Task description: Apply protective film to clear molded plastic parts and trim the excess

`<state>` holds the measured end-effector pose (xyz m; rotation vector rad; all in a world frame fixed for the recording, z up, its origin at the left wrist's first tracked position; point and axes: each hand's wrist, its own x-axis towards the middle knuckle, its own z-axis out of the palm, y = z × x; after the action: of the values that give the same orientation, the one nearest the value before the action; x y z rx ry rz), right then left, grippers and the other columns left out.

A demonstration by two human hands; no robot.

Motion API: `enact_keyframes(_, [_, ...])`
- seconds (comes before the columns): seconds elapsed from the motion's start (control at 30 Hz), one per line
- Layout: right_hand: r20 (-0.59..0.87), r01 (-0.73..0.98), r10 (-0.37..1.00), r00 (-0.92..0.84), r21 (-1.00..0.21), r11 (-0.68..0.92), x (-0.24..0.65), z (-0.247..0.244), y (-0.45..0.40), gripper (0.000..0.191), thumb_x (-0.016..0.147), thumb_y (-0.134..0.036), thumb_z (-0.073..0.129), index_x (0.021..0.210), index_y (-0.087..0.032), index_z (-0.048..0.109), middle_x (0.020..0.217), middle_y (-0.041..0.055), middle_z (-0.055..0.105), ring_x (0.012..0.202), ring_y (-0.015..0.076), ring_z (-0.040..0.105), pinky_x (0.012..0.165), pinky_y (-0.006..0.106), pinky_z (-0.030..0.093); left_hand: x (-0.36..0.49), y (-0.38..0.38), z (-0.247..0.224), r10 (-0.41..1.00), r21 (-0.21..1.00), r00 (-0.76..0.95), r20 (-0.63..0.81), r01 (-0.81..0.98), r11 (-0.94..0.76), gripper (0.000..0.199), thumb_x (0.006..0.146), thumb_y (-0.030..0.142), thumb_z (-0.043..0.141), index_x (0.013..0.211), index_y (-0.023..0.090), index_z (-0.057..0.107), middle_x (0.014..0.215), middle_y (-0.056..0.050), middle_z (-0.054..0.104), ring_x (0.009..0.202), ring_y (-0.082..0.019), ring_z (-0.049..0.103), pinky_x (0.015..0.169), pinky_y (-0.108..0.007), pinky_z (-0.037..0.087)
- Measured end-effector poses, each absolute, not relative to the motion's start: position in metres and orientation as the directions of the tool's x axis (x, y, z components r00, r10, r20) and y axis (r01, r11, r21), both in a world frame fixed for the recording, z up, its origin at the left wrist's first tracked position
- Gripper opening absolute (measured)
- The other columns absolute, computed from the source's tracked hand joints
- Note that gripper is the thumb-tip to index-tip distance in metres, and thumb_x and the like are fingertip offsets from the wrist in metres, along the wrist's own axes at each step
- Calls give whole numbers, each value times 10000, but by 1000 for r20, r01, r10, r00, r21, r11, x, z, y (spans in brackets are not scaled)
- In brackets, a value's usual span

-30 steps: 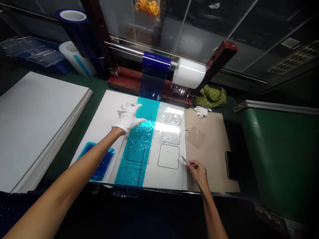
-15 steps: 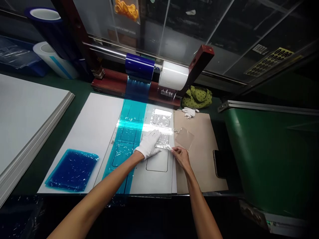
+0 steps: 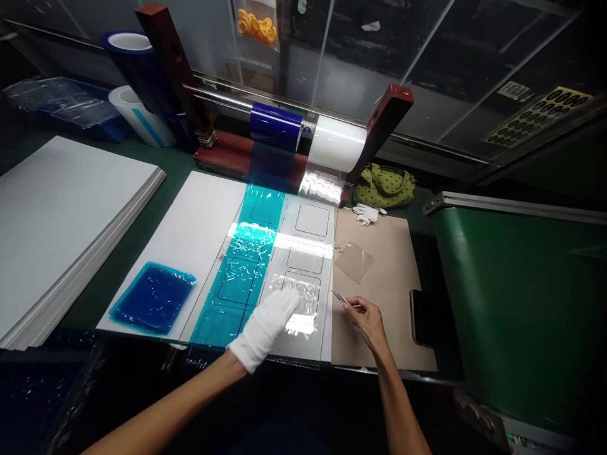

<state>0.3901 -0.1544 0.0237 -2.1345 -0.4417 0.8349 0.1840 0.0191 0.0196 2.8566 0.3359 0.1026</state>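
Note:
My left hand (image 3: 270, 322), in a white glove, has its fingers together on the left side of a cut piece of clear film (image 3: 306, 309) and grips it; the thumb is hidden. This shiny, wrinkled piece lies over the lowest black outline on the white template sheet (image 3: 289, 347). My bare right hand (image 3: 367, 319) pinches a slim silver cutter knife (image 3: 338, 297), tip pointing up and left, above the brown board's left edge. A strip of blue film (image 3: 246, 253) runs down the template from its roll. Clear film (image 3: 321, 187) hangs from the white roll.
A red stand (image 3: 227, 151) bears the blue roll (image 3: 276, 125) and white roll (image 3: 339, 142). On the brown board (image 3: 379, 347) lies a clear square tag (image 3: 354, 262). A phone (image 3: 421, 318) is rightward, a blue film stack (image 3: 154, 297) leftward, a white glove (image 3: 368, 213) behind.
The clear film piece has come away from the length at the roll and moved toward me with my left hand. My right hand has drawn back to the right with the knife.

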Motion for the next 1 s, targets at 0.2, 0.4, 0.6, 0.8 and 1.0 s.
enact_keyframes(0.2, [-388,164,632,671,-754,-636,372,24,-173,335,738,-480,599,819,-169,693,830,80,692,759,217,607,664,304,471,101,-53,0,265,239,959,100,236,-942,548,860,-18,290,1376,147,371,1358,-72,510,1250,-138,470,1030,-289,447])
enact_keyframes(0.4, [-345,333,717,606,-708,-622,352,26,-180,279,778,-431,548,825,-190,680,862,76,695,798,228,623,727,326,470,78,-80,-26,310,215,951,-6,305,-928,626,838,-37,310,1411,214,333,1417,-20,440,1296,-138,411,1064,-293,399])
enact_keyframes(0.6, [-261,513,802,537,-654,-556,324,19,-172,216,823,-326,497,871,-206,670,891,51,690,847,211,644,737,303,473,76,-78,-41,287,248,957,-49,290,-924,687,807,55,379,1451,243,233,1489,5,315,1369,-174,289,1124,-373,267])
enact_keyframes(0.8, [-135,764,882,451,-453,-460,285,24,-149,236,891,-187,436,941,-221,664,908,33,670,769,162,631,581,237,370,68,-77,-10,308,303,938,-158,343,-889,885,708,371,536,1475,207,126,1526,-108,222,1397,-317,180,1119,-567,61])
enact_keyframes(1.0, [-158,903,932,328,-237,-358,253,26,-115,239,904,-123,444,933,-259,638,873,8,639,735,138,566,507,261,200,71,-58,7,664,269,741,-105,664,-698,612,768,230,526,1361,341,425,1334,-48,517,1307,-254,354,1056,-440,243])
